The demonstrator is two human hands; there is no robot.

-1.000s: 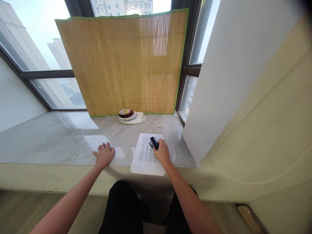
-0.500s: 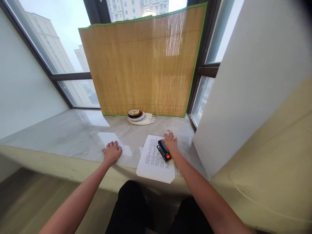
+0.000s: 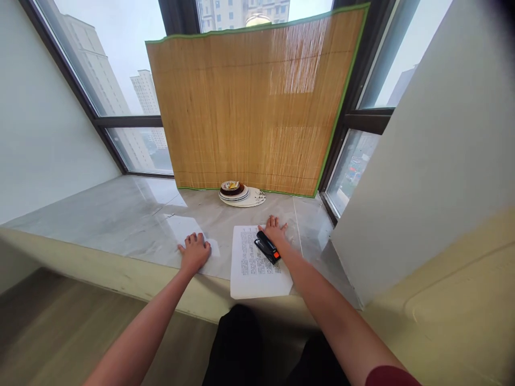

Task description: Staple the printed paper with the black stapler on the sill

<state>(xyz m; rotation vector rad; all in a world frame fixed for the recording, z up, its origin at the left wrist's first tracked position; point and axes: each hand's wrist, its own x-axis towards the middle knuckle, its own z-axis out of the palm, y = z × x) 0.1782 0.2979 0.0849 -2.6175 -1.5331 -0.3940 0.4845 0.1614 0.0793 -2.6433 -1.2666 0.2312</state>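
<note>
My left hand rests palm down on the grey stone sill with its fingers spread, holding nothing. A sheet of printed paper lies at the sill's front edge, its near end overhanging. On it sits a black stapler with an orange patch at the near end. My right hand lies at the sheet's far right corner, fingers apart on the sill. Its thumb side is right beside the stapler, and I cannot tell whether they touch. My right forearm covers the sheet's right edge.
Stacked plates and lids stand at the back of the sill, against a bamboo mat leaning on the window. A tiny pale bit lies on the sill at left. A white wall bounds the right side.
My right hand has shifted left along the sill. The sheet and stapler have moved left and turned slightly. A small metallic bit near my right fingertips is now out of sight. The view has shifted too.
</note>
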